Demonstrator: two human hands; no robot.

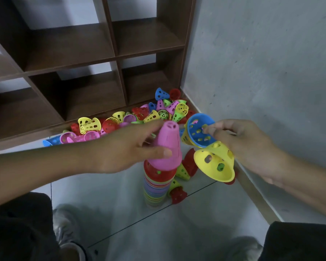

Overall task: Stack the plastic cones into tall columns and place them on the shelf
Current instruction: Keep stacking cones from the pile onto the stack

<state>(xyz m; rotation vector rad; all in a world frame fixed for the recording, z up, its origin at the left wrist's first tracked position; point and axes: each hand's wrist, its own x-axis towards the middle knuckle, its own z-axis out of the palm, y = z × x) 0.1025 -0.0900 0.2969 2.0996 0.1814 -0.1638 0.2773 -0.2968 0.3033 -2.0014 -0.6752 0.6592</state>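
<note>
Pink perforated cone point(167, 147) topping striped column point(155, 187)

left hand point(124, 147) — grip curled, pinching | right hand point(241, 144) — grip curled, holding

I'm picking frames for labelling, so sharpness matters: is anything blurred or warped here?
Head view: the left hand on the pink cone and the right hand look slightly motion-soft; the shelf lines bow from wide-angle distortion; light is dim and even, without glare.
</note>
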